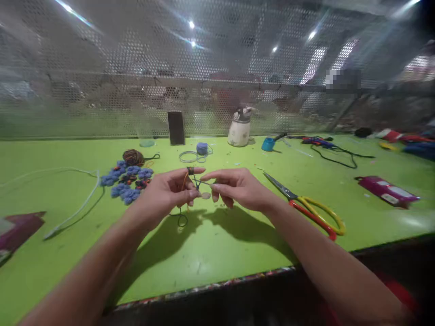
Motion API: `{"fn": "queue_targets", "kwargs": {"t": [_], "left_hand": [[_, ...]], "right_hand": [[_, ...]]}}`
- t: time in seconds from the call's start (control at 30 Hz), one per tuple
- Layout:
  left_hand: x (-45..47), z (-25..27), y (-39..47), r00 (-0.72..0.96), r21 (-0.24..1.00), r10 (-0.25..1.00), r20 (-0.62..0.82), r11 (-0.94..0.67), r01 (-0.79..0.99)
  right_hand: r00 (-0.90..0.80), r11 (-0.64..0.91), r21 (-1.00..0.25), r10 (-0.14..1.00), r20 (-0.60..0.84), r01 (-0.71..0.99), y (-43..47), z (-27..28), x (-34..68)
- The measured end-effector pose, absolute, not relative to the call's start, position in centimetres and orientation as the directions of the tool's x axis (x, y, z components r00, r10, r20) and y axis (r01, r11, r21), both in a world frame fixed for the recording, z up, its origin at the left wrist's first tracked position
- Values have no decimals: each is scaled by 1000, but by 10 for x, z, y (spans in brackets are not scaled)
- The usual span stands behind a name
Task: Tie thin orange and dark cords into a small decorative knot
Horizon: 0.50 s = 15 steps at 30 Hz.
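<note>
Above the green table, my left hand (171, 189) is closed on dark yarn (196, 181), pinching it between thumb and fingers. The yarn wraps round its raised index finger, with an orange strand (184, 182) beside it. A dark loose end (182, 220) hangs below. My right hand (238, 186) is closed on a thin crochet hook (205, 182), whose tip meets the yarn by the left fingertips. A small pale round piece (205, 195) shows between the hands, just under the hook; what holds it is unclear.
Blue crocheted flowers (129, 195) and a brown yarn ball (133, 157) lie left. Behind the hands are a blue yarn ball (201, 148), a dark phone-like slab (176, 128) and a white bottle (239, 131). Large scissors (306, 204) and a purple packet (387, 190) lie right.
</note>
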<state>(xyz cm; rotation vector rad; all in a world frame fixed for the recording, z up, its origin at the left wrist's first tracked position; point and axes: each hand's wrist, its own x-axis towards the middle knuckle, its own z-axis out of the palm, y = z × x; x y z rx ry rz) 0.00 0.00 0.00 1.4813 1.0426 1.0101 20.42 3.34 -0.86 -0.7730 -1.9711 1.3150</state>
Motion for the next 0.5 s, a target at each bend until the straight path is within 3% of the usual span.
{"fn": "queue_targets", "kwargs": {"t": [0.27, 0.5], "left_hand": [[5, -6, 0, 208, 957, 959, 191, -229, 180], [5, -4, 2, 169, 964, 970, 176, -205, 168]], "right_hand": [[-589, 197, -977, 801, 112, 81, 28, -14, 195], [-591, 163, -985, 800, 99, 56, 31, -17, 197]]}}
